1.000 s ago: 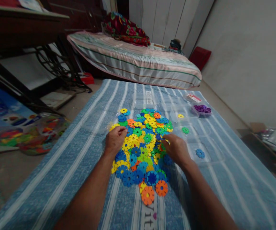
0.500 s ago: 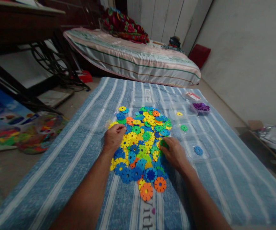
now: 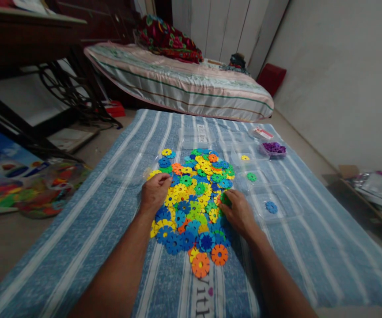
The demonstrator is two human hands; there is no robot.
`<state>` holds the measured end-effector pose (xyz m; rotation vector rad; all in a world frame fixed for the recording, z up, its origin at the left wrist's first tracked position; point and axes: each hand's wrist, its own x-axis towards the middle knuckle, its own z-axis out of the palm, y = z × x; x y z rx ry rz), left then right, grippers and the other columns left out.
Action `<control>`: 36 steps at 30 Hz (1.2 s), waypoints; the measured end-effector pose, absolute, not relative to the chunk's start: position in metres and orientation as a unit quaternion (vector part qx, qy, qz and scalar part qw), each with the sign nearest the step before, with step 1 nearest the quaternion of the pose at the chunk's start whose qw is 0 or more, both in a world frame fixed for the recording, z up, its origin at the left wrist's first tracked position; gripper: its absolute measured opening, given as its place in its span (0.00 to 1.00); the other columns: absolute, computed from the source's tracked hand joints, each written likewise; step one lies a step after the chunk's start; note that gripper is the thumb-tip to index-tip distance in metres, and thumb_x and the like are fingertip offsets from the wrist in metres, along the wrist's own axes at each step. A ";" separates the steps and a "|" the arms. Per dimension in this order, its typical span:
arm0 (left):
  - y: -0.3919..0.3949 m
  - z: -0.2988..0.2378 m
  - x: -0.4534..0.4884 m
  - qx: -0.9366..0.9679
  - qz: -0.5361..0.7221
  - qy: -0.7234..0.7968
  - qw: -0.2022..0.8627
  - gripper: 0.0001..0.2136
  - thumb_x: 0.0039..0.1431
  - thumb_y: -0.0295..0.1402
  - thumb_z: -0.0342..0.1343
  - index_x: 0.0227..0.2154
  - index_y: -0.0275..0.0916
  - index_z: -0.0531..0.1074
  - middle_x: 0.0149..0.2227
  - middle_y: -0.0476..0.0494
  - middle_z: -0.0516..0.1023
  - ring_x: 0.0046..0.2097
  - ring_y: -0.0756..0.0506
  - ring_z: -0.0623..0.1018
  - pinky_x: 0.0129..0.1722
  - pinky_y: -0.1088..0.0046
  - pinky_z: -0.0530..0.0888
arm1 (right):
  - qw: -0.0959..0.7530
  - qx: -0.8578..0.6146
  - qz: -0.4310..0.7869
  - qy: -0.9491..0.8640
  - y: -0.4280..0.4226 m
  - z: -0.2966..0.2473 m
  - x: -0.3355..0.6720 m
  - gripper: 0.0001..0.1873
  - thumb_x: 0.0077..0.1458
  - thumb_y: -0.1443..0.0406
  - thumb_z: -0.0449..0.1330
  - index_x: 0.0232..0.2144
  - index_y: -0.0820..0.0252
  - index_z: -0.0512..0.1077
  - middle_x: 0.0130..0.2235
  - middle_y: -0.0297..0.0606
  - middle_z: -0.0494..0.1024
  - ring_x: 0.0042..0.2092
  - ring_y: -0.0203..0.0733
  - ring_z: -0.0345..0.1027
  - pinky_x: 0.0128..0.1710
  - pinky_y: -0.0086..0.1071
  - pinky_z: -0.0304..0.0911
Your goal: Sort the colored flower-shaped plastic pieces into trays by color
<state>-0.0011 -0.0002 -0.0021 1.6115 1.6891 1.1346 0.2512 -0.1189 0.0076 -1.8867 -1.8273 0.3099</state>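
Observation:
A heap of flat plastic snowflake discs point(image 3: 194, 198), in yellow, blue, green and orange, lies on a blue striped mat point(image 3: 94, 212). My left hand point(image 3: 154, 192) rests on the heap's left edge with its fingers curled on yellow discs. My right hand point(image 3: 239, 212) is at the heap's right edge, its fingertips pinched on a green disc point(image 3: 225, 198). Clear plastic trays to the right hold single discs: a yellow one point(image 3: 244, 157), a green one point(image 3: 251, 177) and a blue one point(image 3: 271, 206).
A small tub of purple discs point(image 3: 273, 148) sits at the mat's far right. A striped mattress point(image 3: 184, 88) lies beyond the mat. A clear bag of coloured pieces point(image 3: 45, 190) is on the floor to the left, beside a dark table frame point(image 3: 18, 88).
My right hand has closed in on the heap's right edge and pinched a green disc. My left hand has stayed at the left edge. The view has drifted slightly.

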 end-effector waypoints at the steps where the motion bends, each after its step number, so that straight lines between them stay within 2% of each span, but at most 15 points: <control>1: 0.000 -0.002 -0.001 0.598 0.421 0.626 0.269 0.12 0.46 0.41 0.53 0.29 0.41 0.75 0.31 0.49 0.81 0.35 0.45 0.80 0.39 0.74 0.76 | 0.239 -0.695 0.112 -0.669 -0.118 0.009 0.250 0.12 0.55 0.65 0.59 0.42 0.60 0.73 0.47 0.46 0.75 0.50 0.49 0.66 0.50 0.39 0.62; 6: 0.001 -0.005 -0.002 0.603 0.425 0.623 0.260 0.12 0.46 0.42 0.53 0.29 0.41 0.75 0.31 0.49 0.81 0.35 0.45 0.80 0.38 0.74 0.75 | 0.204 -0.693 0.090 -0.686 -0.114 0.011 0.250 0.05 0.57 0.67 0.58 0.35 0.59 0.74 0.42 0.44 0.76 0.48 0.46 0.67 0.48 0.34 0.61; 13: 0.002 -0.005 -0.002 0.597 0.425 0.628 0.262 0.12 0.45 0.42 0.54 0.29 0.41 0.75 0.30 0.49 0.81 0.35 0.45 0.80 0.37 0.73 0.75 | 0.226 -0.672 0.077 -0.701 -0.113 0.001 0.255 0.06 0.58 0.66 0.57 0.31 0.59 0.75 0.39 0.41 0.76 0.44 0.43 0.67 0.45 0.32 0.60; 16: 0.002 -0.005 -0.002 0.594 0.427 0.629 0.263 0.12 0.45 0.41 0.54 0.29 0.41 0.75 0.30 0.49 0.81 0.35 0.45 0.80 0.38 0.74 0.75 | 0.236 -0.666 0.062 -0.705 -0.115 -0.003 0.255 0.07 0.59 0.66 0.57 0.33 0.59 0.75 0.38 0.42 0.77 0.43 0.44 0.67 0.44 0.33 0.61; 22: 0.001 -0.003 -0.001 0.597 0.423 0.629 0.262 0.11 0.46 0.41 0.54 0.28 0.41 0.75 0.30 0.49 0.81 0.34 0.46 0.80 0.37 0.74 0.75 | 0.290 -0.645 -0.001 -0.707 -0.123 -0.006 0.248 0.13 0.58 0.67 0.56 0.45 0.61 0.73 0.40 0.44 0.77 0.43 0.46 0.69 0.44 0.36 0.65; 28: -0.001 -0.002 0.000 0.605 0.417 0.629 0.254 0.12 0.47 0.40 0.53 0.30 0.39 0.76 0.31 0.48 0.82 0.35 0.45 0.80 0.39 0.74 0.75 | 0.364 -0.595 -0.070 -0.713 -0.118 0.022 0.258 0.14 0.59 0.67 0.54 0.46 0.58 0.72 0.42 0.44 0.77 0.45 0.46 0.70 0.48 0.41 0.67; 33: -0.002 -0.001 0.001 0.600 0.417 0.632 0.258 0.12 0.47 0.40 0.53 0.30 0.40 0.76 0.32 0.48 0.82 0.36 0.45 0.80 0.38 0.74 0.75 | 0.411 -0.649 -0.206 -0.607 -0.107 0.048 0.282 0.14 0.57 0.66 0.56 0.46 0.59 0.73 0.49 0.51 0.73 0.54 0.54 0.64 0.54 0.53 0.62; 36: -0.003 -0.001 0.001 0.599 0.416 0.633 0.261 0.12 0.47 0.40 0.53 0.30 0.40 0.76 0.32 0.48 0.82 0.36 0.45 0.80 0.39 0.74 0.75 | 0.384 -0.641 -0.152 -0.647 -0.114 0.049 0.278 0.12 0.58 0.66 0.55 0.43 0.59 0.73 0.45 0.48 0.76 0.50 0.51 0.68 0.51 0.48 0.65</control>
